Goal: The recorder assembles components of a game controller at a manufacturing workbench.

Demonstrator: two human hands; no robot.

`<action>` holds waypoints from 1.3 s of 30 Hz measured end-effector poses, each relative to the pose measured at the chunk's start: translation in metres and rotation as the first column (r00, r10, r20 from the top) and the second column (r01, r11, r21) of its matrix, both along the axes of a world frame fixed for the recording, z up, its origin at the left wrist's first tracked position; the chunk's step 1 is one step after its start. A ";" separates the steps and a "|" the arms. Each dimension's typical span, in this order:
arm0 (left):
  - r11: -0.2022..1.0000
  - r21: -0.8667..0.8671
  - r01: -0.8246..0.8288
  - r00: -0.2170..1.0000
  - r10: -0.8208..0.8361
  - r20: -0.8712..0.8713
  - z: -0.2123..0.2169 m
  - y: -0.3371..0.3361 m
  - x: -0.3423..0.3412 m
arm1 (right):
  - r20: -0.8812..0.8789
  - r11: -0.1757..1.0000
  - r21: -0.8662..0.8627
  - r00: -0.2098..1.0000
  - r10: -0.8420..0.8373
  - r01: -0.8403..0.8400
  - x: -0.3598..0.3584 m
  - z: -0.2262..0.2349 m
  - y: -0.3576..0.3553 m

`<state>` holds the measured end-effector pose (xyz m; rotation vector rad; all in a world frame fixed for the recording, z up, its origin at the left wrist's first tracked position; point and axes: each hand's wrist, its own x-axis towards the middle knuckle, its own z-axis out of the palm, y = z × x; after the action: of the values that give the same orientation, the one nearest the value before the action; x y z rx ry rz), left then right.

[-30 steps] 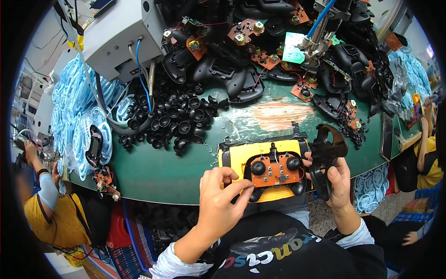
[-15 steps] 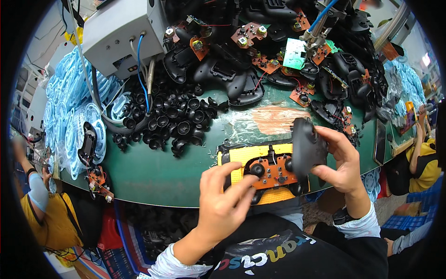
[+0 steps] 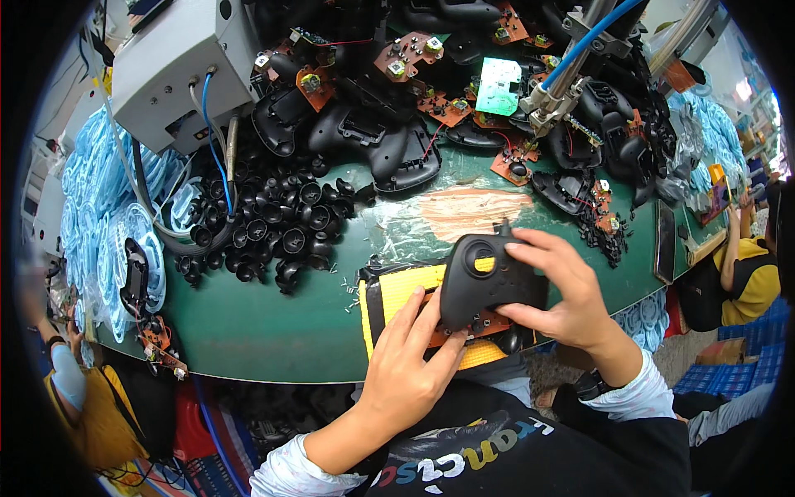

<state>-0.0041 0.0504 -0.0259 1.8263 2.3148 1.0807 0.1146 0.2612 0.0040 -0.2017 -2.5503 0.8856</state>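
My right hand point(image 3: 571, 302) grips a black game controller shell point(image 3: 494, 286) by its right side, thumb below and fingers on top. The shell is tilted over an orange circuit board point(image 3: 494, 321), covering most of it. Beneath, the lower controller half rests in a yellow fixture point(image 3: 396, 288) at the table's near edge; only a grip of it shows at the right. My left hand point(image 3: 406, 364) lies at the left of the fixture, fingers stretched out, their tips at the shell's left edge and the board. The contact under the shell is hidden.
Black thumbstick caps point(image 3: 290, 228) lie heaped at left, beside a grey machine box point(image 3: 184, 74). Controller shells point(image 3: 381, 149) and wired boards crowd the back. A metal tool post point(image 3: 551, 103) stands at back right. Light-blue bundled parts point(image 3: 108, 199) pile far left. Co-workers sit at both sides.
The shell has come left and down over the board, turning its outer face into view. My left hand's fingers have moved in against its left side. The head view has shifted slightly.
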 end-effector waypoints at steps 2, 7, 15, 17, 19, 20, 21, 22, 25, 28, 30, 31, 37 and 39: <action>1.000 -0.008 -0.010 1.000 0.010 -0.011 0.002 0.001 0.000 | 0.037 0.999 -0.013 0.999 0.031 -0.031 0.000 -0.004 0.004; 0.992 0.047 -0.114 0.957 0.097 0.272 0.016 -0.010 -0.002 | -0.036 0.994 -0.110 0.999 -0.017 0.013 0.009 0.022 0.010; 0.954 0.055 -0.295 0.715 0.182 0.675 0.010 -0.032 -0.010 | 0.115 0.965 0.138 0.972 0.207 -0.222 -0.001 0.019 -0.017; 0.956 0.042 -0.290 0.711 0.186 0.678 0.014 -0.033 -0.010 | 0.144 0.961 0.133 0.965 0.221 -0.241 -0.002 0.018 -0.018; 0.969 -0.011 -0.245 0.751 0.197 0.630 0.017 -0.028 -0.009 | 0.157 0.958 0.126 0.958 0.239 -0.259 -0.005 0.015 -0.020; 0.973 -0.028 -0.228 0.780 0.200 0.593 0.015 -0.027 -0.009 | 0.157 0.957 0.126 0.958 0.239 -0.260 -0.006 0.012 -0.021; 0.973 -0.027 -0.228 0.780 0.199 0.594 0.014 -0.025 -0.008 | 0.171 0.955 0.114 0.952 0.252 -0.274 -0.008 0.009 -0.022; 0.975 -0.033 -0.218 0.780 0.195 0.595 0.014 -0.022 -0.007 | 0.186 0.953 0.102 0.946 0.265 -0.287 -0.009 0.007 -0.022; 0.978 -0.055 -0.203 0.791 0.197 0.579 0.010 -0.018 -0.005 | 0.215 0.954 0.094 0.941 0.261 -0.286 -0.007 0.004 -0.021; 0.979 -0.080 -0.187 0.838 0.202 0.507 0.011 -0.015 -0.007 | 0.244 0.962 0.095 0.943 0.226 -0.255 -0.005 0.013 -0.020; 0.977 -0.088 -0.194 0.838 0.211 0.504 0.011 -0.014 -0.006 | 0.229 0.970 0.070 0.950 0.211 -0.232 0.001 0.011 -0.016; 0.975 -0.095 -0.200 0.838 0.221 0.499 0.011 -0.014 -0.006 | 0.213 0.977 0.045 0.957 0.195 -0.209 0.002 0.010 -0.015; 0.966 -0.180 -0.184 0.853 0.248 0.458 0.014 -0.005 -0.007 | 0.225 0.987 -0.021 0.961 0.161 -0.160 0.009 0.000 -0.019; 0.959 -0.213 -0.188 0.842 0.269 0.468 0.017 -0.001 -0.009 | 0.240 0.991 -0.065 0.962 0.132 -0.120 0.007 0.001 -0.021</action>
<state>-0.0132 0.0491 -0.0086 1.0667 2.2482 1.1743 0.1221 0.2402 0.0055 -0.1737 -2.7961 1.0301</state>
